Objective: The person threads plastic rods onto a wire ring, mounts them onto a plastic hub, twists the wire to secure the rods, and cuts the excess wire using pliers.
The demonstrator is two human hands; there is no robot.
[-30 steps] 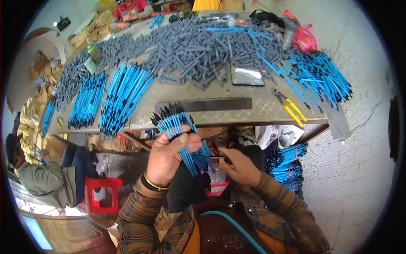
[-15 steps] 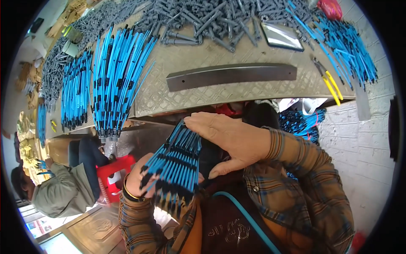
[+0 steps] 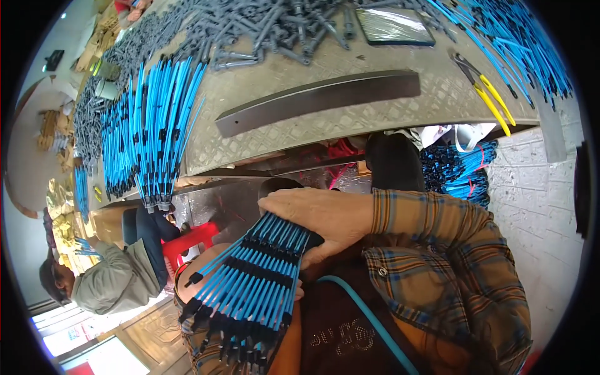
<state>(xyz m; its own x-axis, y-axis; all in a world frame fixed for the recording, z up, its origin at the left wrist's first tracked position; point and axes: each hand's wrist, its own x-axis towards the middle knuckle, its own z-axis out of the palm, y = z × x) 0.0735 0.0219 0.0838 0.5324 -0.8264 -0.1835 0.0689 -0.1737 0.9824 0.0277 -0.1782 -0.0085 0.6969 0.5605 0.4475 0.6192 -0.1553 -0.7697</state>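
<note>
A fan of blue umbrella ribs (image 3: 265, 265) with black joints lies in front of my chest, narrow end up and black tips spread toward the lower left. My left hand (image 3: 201, 259) is wrapped round the fan from beneath; ribs hide most of it, with fingertips showing at the right edge. Across the narrow end rests my right hand (image 3: 319, 215), its fingers over the top and its thumb against the right side, closed on the ribs. What lies under the right palm is hidden.
On the workbench (image 3: 350, 119) lie a dark metal bar (image 3: 322, 100), yellow-handled pliers (image 3: 484, 94), a plastic-wrapped flat box (image 3: 395, 27) and heaped grey plastic parts (image 3: 269, 31). Blue rib bundles stand left (image 3: 153, 131) and right (image 3: 525, 44). A co-worker (image 3: 115, 278) sits left by a red stool (image 3: 187, 242).
My right hand, earlier flat with its thumb apart, has closed over the narrow end. The rib fan has come lower and nearer, its tips spread wider. The view has shifted.
</note>
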